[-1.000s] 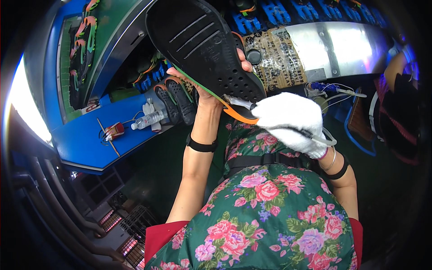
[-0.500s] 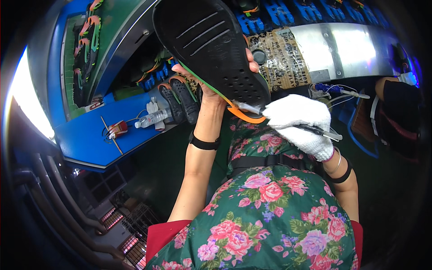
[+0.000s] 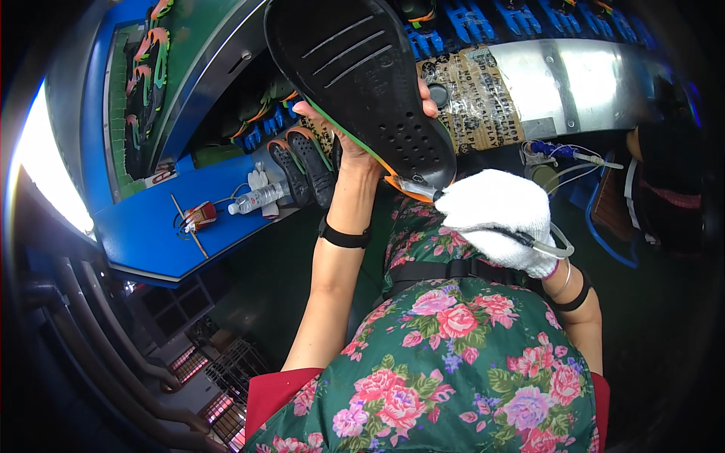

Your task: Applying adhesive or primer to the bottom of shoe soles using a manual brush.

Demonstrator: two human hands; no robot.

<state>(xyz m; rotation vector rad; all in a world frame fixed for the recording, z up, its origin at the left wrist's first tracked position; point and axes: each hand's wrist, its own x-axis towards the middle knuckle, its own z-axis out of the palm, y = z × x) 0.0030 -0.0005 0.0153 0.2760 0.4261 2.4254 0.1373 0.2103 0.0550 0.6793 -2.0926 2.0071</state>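
Note:
My bare left hand (image 3: 353, 147) grips a large black shoe sole (image 3: 359, 72) from behind, with fingers around its edge. Three pale lines cross the wide end of the sole, and small holes dot the narrower end nearest me. Green and orange trim runs along its left rim. In a white knitted glove, my right hand (image 3: 498, 215) is closed around a brush (image 3: 415, 186) with a clear tube trailing from its back end. The brush's flat tip touches the orange rim at the near end of the sole; the glove covers most of its handle.
On the blue table (image 3: 162, 241) at left are a plastic bottle (image 3: 258, 198), a pair of dark soles (image 3: 310, 162) and a red object (image 3: 198, 217) with a stick. Blue racks (image 3: 472, 24) line the back beyond taped cardboard (image 3: 479, 98). A blue-handled tool (image 3: 555, 149) lies at right near another person.
The sole has shifted slightly right and turned a little. My right hand has moved slightly left and down, carrying the brush tip along the orange rim. The tube bends more now.

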